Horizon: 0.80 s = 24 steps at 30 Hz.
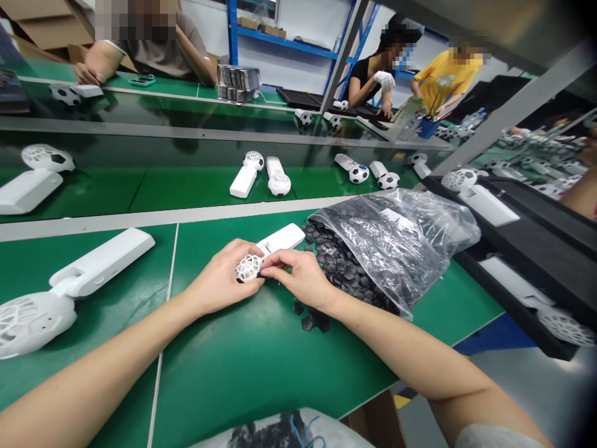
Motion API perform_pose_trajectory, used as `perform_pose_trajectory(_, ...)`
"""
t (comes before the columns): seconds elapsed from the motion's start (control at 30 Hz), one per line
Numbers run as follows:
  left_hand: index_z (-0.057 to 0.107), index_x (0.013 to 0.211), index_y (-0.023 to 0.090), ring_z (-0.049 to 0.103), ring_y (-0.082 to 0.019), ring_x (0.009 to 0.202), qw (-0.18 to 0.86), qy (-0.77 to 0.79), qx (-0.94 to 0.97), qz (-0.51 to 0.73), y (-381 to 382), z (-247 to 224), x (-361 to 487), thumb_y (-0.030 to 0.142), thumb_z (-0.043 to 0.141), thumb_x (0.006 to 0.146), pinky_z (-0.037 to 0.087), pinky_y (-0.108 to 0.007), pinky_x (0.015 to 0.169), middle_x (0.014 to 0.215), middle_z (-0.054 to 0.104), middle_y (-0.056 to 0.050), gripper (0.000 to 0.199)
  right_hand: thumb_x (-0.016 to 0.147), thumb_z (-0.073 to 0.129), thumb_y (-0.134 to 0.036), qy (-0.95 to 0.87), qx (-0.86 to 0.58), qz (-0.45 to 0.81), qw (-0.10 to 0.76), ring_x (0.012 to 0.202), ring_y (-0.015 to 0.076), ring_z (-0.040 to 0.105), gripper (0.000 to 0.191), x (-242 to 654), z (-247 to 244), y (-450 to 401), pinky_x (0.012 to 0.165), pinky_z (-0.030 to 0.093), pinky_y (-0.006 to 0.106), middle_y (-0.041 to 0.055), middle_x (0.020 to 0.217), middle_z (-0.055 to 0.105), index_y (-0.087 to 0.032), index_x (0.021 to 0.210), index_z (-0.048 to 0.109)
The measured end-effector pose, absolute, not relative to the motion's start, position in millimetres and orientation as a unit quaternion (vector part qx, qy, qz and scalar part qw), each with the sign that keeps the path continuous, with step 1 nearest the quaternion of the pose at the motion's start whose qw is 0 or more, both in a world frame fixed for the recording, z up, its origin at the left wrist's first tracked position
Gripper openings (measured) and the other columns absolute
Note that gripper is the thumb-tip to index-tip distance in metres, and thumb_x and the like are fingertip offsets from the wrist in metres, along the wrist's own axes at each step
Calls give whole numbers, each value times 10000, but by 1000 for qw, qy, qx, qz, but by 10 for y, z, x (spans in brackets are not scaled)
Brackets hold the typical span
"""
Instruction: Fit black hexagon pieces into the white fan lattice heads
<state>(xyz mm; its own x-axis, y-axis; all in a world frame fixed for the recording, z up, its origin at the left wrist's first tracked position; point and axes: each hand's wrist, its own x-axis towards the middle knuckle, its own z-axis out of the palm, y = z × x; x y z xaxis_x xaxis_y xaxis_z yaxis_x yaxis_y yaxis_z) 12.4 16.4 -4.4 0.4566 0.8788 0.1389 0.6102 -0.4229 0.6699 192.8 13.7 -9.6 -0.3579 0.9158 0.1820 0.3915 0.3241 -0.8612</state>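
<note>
My left hand is wrapped around the round, football-patterned head of a white handheld fan, whose handle points away to the right. White lattice and a black patch show on that head. Thumb and fingers of my right hand are pinched together against the head's right side, with a small dark piece just showing at the tips. Beside my right hand, a clear plastic bag lies with its mouth towards me, spilling many black pentagon pieces onto the green table.
A larger-looking white fan lies at left. Several fans, some with black patches, rest on the belt beyond. Black trays holding fans stand at right. A metal post slants overhead. Three people are across the line.
</note>
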Motion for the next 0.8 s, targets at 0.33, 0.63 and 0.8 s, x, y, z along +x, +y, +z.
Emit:
perform_pose_trajectory(0.33, 543, 994, 230, 526, -203, 996, 267, 454, 806, 271, 159, -76, 123, 259, 552, 697, 418, -340, 883, 1056, 542, -35, 298, 735, 647, -189, -711, -443, 398, 374, 729, 119, 610, 53, 1895, -111, 124, 714, 473, 230, -4, 804, 678, -183, 780, 675)
perform_pose_trajectory(0.63, 532, 1004, 226, 514, -202, 1011, 281, 442, 810, 264, 170, -61, 121, 247, 543, 714, 415, -349, 890, 1066, 525, -41, 291, 730, 650, -194, -709, -452, 404, 359, 665, 105, 585, 20, 1875, -81, 130, 668, 462, 219, -18, 732, 660, -175, 737, 654)
perform_pose_trajectory(0.8, 536, 992, 235, 518, -204, 993, 270, 440, 810, 276, 169, -94, 125, 328, 623, 690, 425, -343, 870, 1056, 529, -36, 328, 724, 661, -222, -684, -472, 409, 376, 669, 105, 597, 48, 1845, -108, 93, 679, 471, 218, -22, 727, 664, -176, 734, 648)
